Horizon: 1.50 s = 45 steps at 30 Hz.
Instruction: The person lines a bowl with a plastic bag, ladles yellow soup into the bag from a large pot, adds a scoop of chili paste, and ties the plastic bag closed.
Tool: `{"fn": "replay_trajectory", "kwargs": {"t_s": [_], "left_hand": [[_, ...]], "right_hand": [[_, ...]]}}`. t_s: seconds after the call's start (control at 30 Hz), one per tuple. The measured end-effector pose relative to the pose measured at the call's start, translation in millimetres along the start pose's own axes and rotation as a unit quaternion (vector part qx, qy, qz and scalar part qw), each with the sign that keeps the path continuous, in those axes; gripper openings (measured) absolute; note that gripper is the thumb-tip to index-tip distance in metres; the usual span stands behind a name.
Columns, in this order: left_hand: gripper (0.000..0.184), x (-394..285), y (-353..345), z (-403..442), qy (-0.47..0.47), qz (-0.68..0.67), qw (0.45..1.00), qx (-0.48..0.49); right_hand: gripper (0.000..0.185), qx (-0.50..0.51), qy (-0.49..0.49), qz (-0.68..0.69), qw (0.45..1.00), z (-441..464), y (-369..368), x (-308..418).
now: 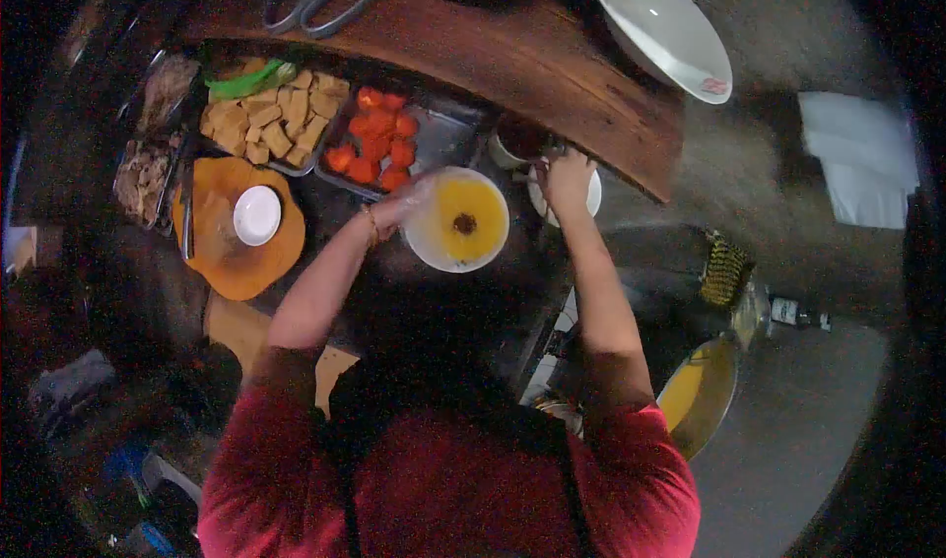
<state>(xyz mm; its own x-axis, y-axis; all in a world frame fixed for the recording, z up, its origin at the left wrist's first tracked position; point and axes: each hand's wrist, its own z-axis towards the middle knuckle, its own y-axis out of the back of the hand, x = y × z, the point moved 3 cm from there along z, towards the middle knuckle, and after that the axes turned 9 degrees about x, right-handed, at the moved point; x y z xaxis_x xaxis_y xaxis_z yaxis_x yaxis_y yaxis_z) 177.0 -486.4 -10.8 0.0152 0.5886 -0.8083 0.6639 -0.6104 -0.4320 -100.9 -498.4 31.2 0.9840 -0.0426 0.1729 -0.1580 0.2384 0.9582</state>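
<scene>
My left hand (pixel 399 209) is closed on the side of a white bowl (pixel 418 248). Yellow liquid (pixel 481 205) fills much of that bowl, with a small dark brown patch in its middle. Farther to the right, my right hand (pixel 569 176) reaches over a white dish (pixel 594 196), its fingers drawn together. Whatever they hold, if anything, is too small to tell. Just left of those fingers stands a white cup (pixel 507 152) with dark contents.
Trays of tofu-like cubes (pixel 279 115), orange-red pieces (pixel 372 142) and meat (pixel 150 169) line the back left. A small white dish (pixel 257 215) sits on a round wooden board (pixel 236 272). Scissors (pixel 320 1) and an oval plate (pixel 670 36) lie behind; a yellow-filled pan (pixel 708 415) stands right.
</scene>
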Motion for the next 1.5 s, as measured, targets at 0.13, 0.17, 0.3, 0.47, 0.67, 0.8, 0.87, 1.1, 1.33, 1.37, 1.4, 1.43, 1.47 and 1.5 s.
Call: {"fn": "replay_trajectory", "kwargs": {"t_s": [0.13,0.17,0.3,0.47,0.67,0.8,0.87,1.1,1.33,1.37,1.4,1.43,1.47,1.5], "left_hand": [[0.063,31,-7,5,0.068,-0.01,0.983,0.171],[0.063,34,-14,1,0.07,-0.015,0.983,0.171],[0.063,44,-36,-16,0.031,0.086,0.972,0.216],[0.056,98,-32,-29,0.128,0.084,0.97,0.188],[0.058,87,-54,-73,0.172,0.053,0.97,0.162],[0.068,107,-51,-91,0.127,-0.108,0.981,0.095],[0.07,109,-55,-102,0.136,-0.17,0.972,0.085],[0.08,269,68,-36,0.081,0.029,0.991,-0.105],[0.066,150,28,-73,0.069,0.481,0.851,-0.197],[0.063,141,18,-83,-0.014,0.567,0.776,-0.274],[0.061,132,-1,-96,-0.097,0.563,0.764,-0.299],[0.061,121,-25,-111,-0.179,0.556,0.746,-0.319],[0.059,109,-49,-123,-0.162,0.513,0.784,-0.31],[0.057,100,-68,-130,-0.144,0.468,0.818,-0.301]], "right_hand": [[0.024,0.191,0.142,0.195,0.951,-5,32,78],[0.024,0.243,0.203,0.316,0.895,-10,13,87],[0.026,0.521,0.053,0.535,0.664,-57,-13,118],[0.033,0.546,0.029,0.489,0.68,-94,8,121],[0.03,0.492,0.052,0.392,0.775,-117,-1,99],[0.021,0.484,0.167,0.399,0.761,-151,7,107],[0.02,0.441,0.194,0.39,0.784,-167,-1,113],[0.032,0.387,-0.006,0.372,0.844,-167,-18,150],[0.033,0.322,-0.023,0.338,0.884,-128,-20,158],[0.032,0.313,-0.026,0.349,0.883,-125,-18,160],[0.032,0.314,-0.023,0.349,0.883,-122,-21,161],[0.031,0.309,-0.04,0.359,0.88,-122,-25,160],[0.03,0.305,-0.058,0.368,0.876,-124,-29,159],[0.03,0.308,-0.057,0.368,0.875,-129,-34,161]]}}
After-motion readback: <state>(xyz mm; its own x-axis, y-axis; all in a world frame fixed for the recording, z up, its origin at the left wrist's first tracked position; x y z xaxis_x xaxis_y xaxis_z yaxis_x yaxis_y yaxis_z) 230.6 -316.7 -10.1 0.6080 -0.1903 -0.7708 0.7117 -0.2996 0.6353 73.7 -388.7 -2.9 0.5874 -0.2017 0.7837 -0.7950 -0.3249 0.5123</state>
